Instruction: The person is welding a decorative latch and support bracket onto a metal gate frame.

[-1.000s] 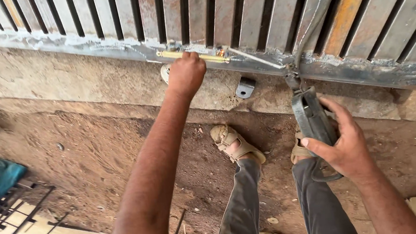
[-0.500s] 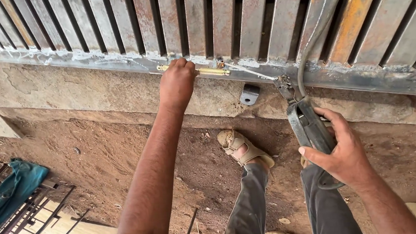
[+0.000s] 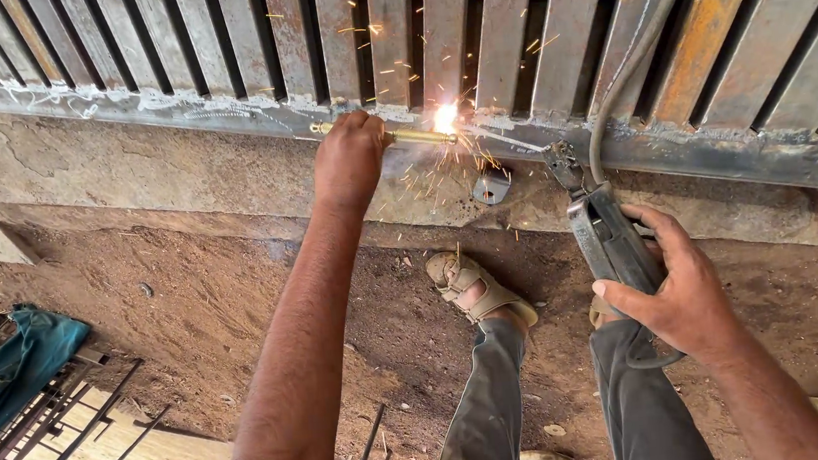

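Observation:
My left hand (image 3: 349,161) is closed around a brass-coloured bar (image 3: 418,136) and presses it against the lower rail of a steel-slat gate (image 3: 221,108). At the bar's right end a bright arc (image 3: 445,117) burns and sparks scatter downward. My right hand (image 3: 675,286) grips a dark electrode holder (image 3: 610,237), whose thin rod (image 3: 510,140) reaches left to the arc. A grey cable (image 3: 631,63) rises from the holder across the slats.
A small metal bracket (image 3: 492,189) sits on the concrete ledge below the arc. My sandalled foot (image 3: 478,288) and grey trouser legs stand on brown dirt. At the lower left lie a teal cloth (image 3: 7,369) and a black metal grille (image 3: 61,428).
The arc has struck: sparks now fly at the bar's right end where none showed before. The view has shifted slightly; both hands stay in about the same places.

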